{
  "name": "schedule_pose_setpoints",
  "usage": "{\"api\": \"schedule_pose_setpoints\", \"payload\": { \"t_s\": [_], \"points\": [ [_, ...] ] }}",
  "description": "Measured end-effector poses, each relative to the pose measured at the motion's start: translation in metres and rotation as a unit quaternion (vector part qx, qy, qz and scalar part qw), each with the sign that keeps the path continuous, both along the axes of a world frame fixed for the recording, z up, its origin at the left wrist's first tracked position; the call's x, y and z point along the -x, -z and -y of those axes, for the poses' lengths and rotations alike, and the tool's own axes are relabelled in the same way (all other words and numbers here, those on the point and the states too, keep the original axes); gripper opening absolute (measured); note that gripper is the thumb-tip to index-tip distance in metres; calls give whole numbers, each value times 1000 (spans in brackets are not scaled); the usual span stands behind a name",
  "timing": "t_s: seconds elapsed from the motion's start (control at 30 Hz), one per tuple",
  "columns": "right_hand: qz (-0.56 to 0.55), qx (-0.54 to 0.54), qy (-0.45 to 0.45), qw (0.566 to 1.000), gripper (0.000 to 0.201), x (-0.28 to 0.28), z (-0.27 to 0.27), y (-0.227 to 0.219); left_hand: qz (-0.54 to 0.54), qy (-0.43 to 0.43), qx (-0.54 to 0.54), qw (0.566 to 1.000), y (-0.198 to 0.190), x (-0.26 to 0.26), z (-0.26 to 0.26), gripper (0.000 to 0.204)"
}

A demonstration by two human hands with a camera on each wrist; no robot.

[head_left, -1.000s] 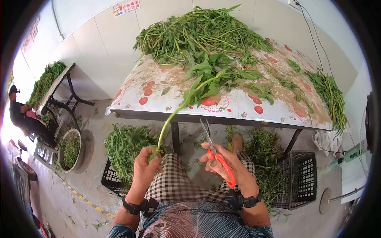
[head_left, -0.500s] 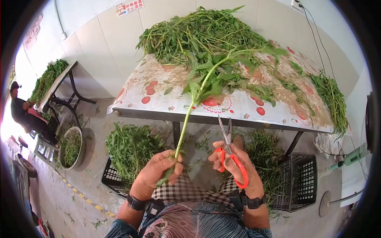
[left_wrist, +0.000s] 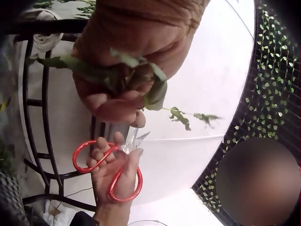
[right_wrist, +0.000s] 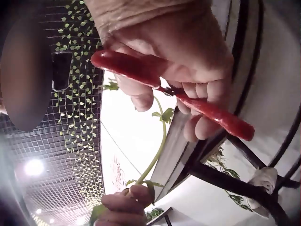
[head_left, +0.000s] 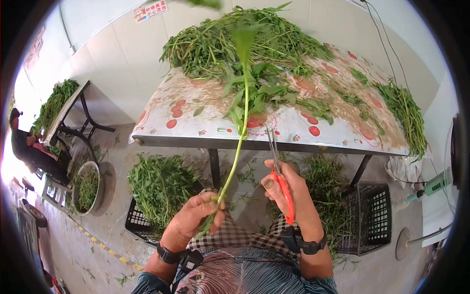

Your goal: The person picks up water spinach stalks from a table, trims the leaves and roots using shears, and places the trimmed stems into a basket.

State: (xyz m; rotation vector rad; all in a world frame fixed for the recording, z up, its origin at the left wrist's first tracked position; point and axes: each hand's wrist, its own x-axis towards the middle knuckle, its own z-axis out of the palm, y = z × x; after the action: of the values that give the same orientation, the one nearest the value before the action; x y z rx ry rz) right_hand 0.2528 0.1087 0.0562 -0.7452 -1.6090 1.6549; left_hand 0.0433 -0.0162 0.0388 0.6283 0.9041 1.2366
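My left hand (head_left: 198, 213) pinches a long green leafy stem (head_left: 238, 152) near its lower end, with a few leaves hanging below the fingers. The stem runs up past the table's front edge, and its leafy top is blurred. To the right, my right hand (head_left: 301, 201) holds red-handled scissors (head_left: 284, 196), their narrow blades pointing up and slightly apart, to the right of the stem. In the right wrist view the red handles (right_wrist: 216, 117) spread across the palm. The left wrist view has the scissors' red loops (left_wrist: 127, 188) beyond the left hand.
A table with a cherry-print cloth (head_left: 161, 117) bears a large heap of greens (head_left: 205, 54) and a bunch (head_left: 406, 117) at its right edge. Below stand a crate of greens (head_left: 159, 191) and a black crate (head_left: 374, 215). A person (head_left: 29, 147) sits at far left by another table.
The stem has swung from leaning right to nearly upright. My left hand has moved right and slightly down with it. My right hand, holding the scissors, has shifted slightly right.
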Motion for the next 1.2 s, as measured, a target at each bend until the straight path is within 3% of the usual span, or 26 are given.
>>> {"api": "schedule_pose_setpoints", "payload": {
  "t_s": [0.27,0.47,0.7,0.77,0.87,0.93,1.07,1.2],
  "points": [
    [162,-146,-3,976,37,9,-8,-10,-59,-17,72,996,-17,-6,5,17],
    [152,-192,-12,969,47,7,-20,-6,-121,-49,52,990,-32,-5,10,22],
    [192,-183,-39,963,48,7,-26,-20,-269,-97,-9,958,-19,14,15,42],
    [182,-176,-35,967,46,9,-26,-17,-294,-92,13,951,-34,14,19,41],
    [144,-76,-57,985,42,9,-24,-17,-314,-92,3,945,-42,16,21,38],
    [143,-95,-56,984,39,10,-25,-14,-323,-92,-17,942,-43,18,22,36],
    [130,-98,-63,985,38,9,-24,-13,-275,-80,-44,957,-42,25,21,34],
    [67,23,-92,993,38,9,-27,-5,-204,-81,-73,973,-36,30,17,47]
  ]
}}
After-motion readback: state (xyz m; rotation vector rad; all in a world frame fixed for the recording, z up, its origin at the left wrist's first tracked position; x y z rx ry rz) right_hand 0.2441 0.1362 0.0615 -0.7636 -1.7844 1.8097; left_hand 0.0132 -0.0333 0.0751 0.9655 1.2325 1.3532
